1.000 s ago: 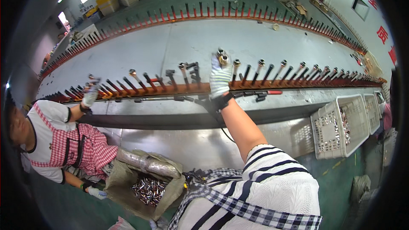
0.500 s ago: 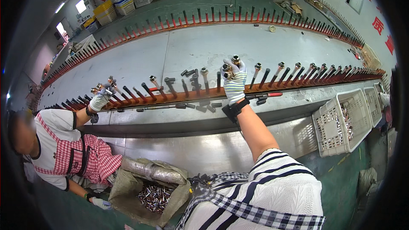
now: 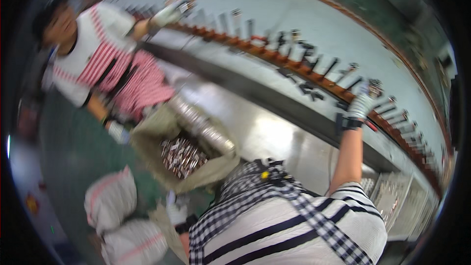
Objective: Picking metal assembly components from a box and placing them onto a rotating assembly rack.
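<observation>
My right hand (image 3: 361, 104), in a striped white glove with a dark band at the wrist, is closed around shiny metal fittings (image 3: 375, 87) above the rail of upright pegs (image 3: 289, 64). How many it holds is blurred. My left hand (image 3: 176, 210), also gloved, is low beside a cloth-lined container (image 3: 152, 137) heaped with small metal pieces (image 3: 182, 157). Blur hides how its fingers lie. Some pegs near my right hand carry metal fittings on their tops. Loose black sleeves (image 3: 310, 91) lie on the table edge below the rail.
A co-worker in a red checked apron (image 3: 113, 68) stands at the left, one gloved hand (image 3: 171, 13) at the pegs holding metal pieces. Two white sacks (image 3: 112, 198) sit on the floor at lower left. White plastic crates (image 3: 392, 198) stand at lower right.
The view has swung and tilted toward the lower left. My left hand has come into sight beside the container. My right hand still holds fittings over the peg rail.
</observation>
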Tool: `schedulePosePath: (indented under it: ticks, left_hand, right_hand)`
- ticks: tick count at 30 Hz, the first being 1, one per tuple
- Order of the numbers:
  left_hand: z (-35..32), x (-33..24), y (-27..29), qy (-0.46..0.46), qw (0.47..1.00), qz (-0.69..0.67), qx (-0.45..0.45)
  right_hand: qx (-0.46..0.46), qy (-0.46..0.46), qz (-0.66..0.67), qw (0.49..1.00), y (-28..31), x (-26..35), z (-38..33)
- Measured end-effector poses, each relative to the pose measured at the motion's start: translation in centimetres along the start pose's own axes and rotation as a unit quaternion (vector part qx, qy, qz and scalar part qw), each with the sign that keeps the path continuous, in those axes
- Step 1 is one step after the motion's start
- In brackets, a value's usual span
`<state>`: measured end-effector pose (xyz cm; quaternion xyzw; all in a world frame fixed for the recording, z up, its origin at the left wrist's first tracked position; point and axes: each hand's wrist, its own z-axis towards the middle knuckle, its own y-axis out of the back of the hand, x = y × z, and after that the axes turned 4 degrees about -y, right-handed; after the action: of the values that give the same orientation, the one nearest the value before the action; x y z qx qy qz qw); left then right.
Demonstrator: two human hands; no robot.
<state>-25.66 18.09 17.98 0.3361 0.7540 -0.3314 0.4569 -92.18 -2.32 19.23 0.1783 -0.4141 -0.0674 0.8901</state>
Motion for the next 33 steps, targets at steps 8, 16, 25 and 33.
schedulePosePath:
  ticks: [8, 16, 25, 33]
  left_hand:
    - [0.3, -0.2, -1.3, 0.052, 0.981, -0.162, -0.093]
    - [-0.7, -0.4, -1.5, 0.066, 0.965, -0.232, -0.104]
    - [-2.2, 0.9, -0.7, 0.059, 0.978, -0.2, -0.028]
    - [-0.7, 1.4, 0.3, 0.062, 0.985, -0.14, -0.084]
  right_hand:
    - [0.036, 0.106, 0.325, 0.939, 1.0, 21.5, -5.4]
    - [0.698, 0.367, 0.309, 0.532, 1.0, 30.5, -24.5]
    - [0.729, 0.243, 0.19, 0.611, 2.0, 20.2, -23.3]
    - [0.455, 0.115, 0.168, 0.867, 0.6, 15.3, -14.9]
